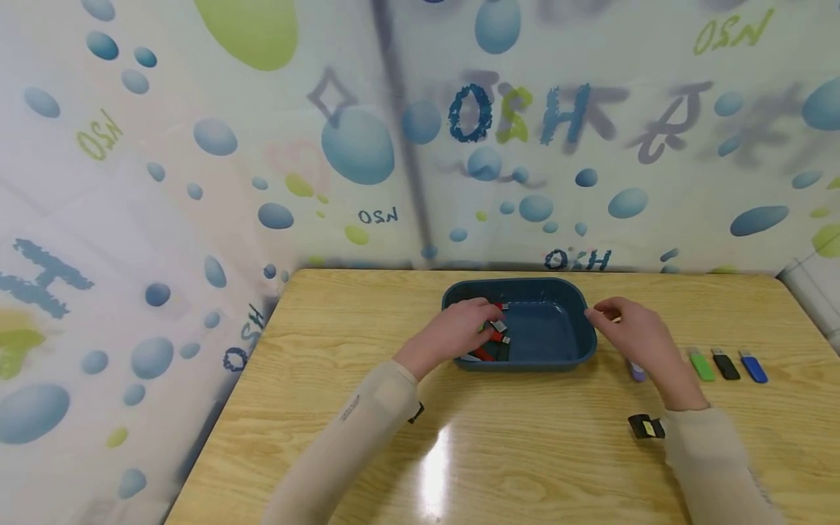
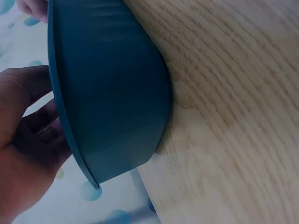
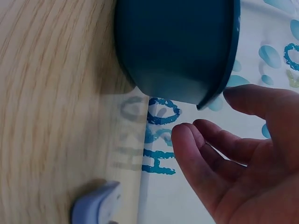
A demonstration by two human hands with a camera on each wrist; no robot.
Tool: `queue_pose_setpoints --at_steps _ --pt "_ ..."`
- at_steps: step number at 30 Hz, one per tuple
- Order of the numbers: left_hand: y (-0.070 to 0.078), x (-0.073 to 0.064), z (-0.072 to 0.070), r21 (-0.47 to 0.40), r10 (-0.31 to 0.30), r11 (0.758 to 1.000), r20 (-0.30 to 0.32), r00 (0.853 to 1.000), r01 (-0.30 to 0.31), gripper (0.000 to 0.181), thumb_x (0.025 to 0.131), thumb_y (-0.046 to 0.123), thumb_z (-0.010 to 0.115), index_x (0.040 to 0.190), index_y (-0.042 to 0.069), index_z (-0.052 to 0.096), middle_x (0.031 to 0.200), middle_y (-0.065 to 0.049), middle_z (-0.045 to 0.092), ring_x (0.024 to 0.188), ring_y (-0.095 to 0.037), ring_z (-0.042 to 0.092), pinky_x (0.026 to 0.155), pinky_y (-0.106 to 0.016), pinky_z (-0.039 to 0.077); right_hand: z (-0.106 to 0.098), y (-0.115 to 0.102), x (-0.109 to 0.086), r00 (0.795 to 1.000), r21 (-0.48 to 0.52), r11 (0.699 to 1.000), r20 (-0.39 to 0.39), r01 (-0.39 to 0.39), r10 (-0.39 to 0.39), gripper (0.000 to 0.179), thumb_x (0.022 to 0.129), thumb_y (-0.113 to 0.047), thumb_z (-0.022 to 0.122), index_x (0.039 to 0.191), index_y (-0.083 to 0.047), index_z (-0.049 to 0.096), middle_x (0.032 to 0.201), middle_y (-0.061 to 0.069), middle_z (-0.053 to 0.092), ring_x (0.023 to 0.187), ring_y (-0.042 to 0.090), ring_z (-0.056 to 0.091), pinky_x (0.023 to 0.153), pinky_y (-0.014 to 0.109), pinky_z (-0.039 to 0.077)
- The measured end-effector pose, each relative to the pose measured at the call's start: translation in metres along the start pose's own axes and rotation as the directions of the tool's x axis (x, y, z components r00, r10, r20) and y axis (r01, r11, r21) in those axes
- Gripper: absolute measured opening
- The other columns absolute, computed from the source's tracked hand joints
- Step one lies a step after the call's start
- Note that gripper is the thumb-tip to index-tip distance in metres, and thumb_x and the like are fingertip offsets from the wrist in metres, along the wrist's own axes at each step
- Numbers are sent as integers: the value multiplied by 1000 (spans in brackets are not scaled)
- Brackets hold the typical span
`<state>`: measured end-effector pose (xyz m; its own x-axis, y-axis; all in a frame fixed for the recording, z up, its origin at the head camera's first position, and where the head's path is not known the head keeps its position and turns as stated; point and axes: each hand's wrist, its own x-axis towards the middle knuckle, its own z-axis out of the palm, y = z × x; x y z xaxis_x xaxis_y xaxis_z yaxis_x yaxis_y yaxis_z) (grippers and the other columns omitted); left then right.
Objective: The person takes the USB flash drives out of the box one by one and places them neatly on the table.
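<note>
A dark blue plastic bin (image 1: 538,364) stands on the table, with several USB flash drives, some red (image 1: 483,354), gathered at its left end. My left hand (image 1: 462,326) reaches over the left rim, fingers down among those drives. In the left wrist view the bin wall (image 2: 112,88) hides its fingertips, so whether they pinch a drive is unclear. Beside the right rim is my right hand (image 1: 633,332), fingers loosely bent. The right wrist view shows nothing between the thumb and fingers (image 3: 187,149); the thumb tip is at the rim, contact uncertain.
Right of the bin lie a purple flash drive (image 1: 636,371), partly behind the right forearm, and a green one (image 1: 701,364), a black one (image 1: 725,364) and a blue one (image 1: 753,367) in a row. A patterned wall covering (image 1: 459,197) rises behind the table.
</note>
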<state>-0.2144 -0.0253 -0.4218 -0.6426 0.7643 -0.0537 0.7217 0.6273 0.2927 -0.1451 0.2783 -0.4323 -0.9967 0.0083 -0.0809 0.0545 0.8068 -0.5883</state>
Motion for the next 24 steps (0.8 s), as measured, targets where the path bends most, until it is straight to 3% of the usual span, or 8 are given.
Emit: queue_pose_setpoints --at_steps 7,11,17,24 --pt "7 15 5 92 20 995 134 991 -32 29 105 15 62 133 14 68 122 -3 65 102 -15 65 86 -24 54 6 -2 3 1000 23 999 4 -24 24 62 108 -45 50 135 10 57 124 32 63 106 45 62 84 58 53" --pt "8 21 10 156 4 987 172 985 -31 27 106 16 60 131 17 69 118 -2 64 96 -15 63 82 -24 54 8 -2 3 1000 25 1000 4 -18 18 62 108 -45 50 134 11 58 123 32 63 105 46 62 82 58 53" --pt "8 25 16 208 -9 978 179 984 -28 26 106 15 59 129 19 71 119 -3 62 97 -16 63 80 -25 55 11 -1 4 1000 27 1000 -8 7 -7 60 108 -44 51 133 10 59 121 31 65 103 44 64 81 56 53" --pt "6 28 17 211 6 977 150 989 -38 20 105 9 59 107 20 75 104 0 61 87 -14 55 71 -24 49 14 -1 5 1000 6 1000 2 16 -16 61 108 -43 51 133 12 59 121 32 65 103 44 64 82 56 54"
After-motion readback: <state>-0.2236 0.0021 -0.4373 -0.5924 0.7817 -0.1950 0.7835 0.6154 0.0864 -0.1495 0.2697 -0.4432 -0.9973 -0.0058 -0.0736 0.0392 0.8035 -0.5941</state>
